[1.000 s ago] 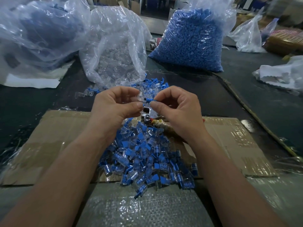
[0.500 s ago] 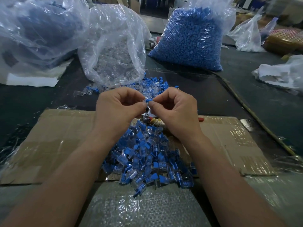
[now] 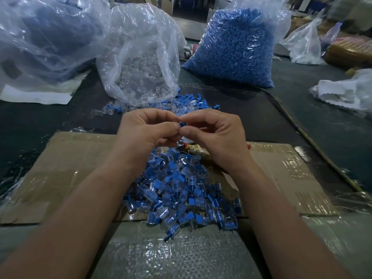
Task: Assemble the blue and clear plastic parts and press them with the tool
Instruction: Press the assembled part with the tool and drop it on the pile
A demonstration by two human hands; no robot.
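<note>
Blue part (image 3: 182, 124), small, sits at the point where both hands meet. Left hand (image 3: 149, 127) and right hand (image 3: 217, 133) are curled, thumb and forefinger of each clamped on it from either side. No clear part shows in the grip; it may be hidden by the left fingers or absent, cannot tell. The hands are held above the far edge of the cardboard (image 3: 60, 168).

Directly under the hands lies the tool (image 3: 179, 144). Only a metal tip and a wrapped handle show, and no hand is on it. Judgement: this piece is at the joining step, with pressing yet to come.

Nearer is the pile (image 3: 181, 190) of joined blue-and-clear pieces. It runs from the middle of the cardboard over its near edge onto the woven sheet (image 3: 171, 256). A good many are done, though I cannot tell whether each has been pressed.

Past the cardboard's far edge, on the dark table (image 3: 40, 117), loose parts (image 3: 189, 101) lie scattered, blue and clear mixed. Behind them stands the clear bag (image 3: 141, 63), partly full. To its right is the blue bag (image 3: 233, 47), well filled.

Judgement: stock far outweighs output, so most of the task is left.
</note>
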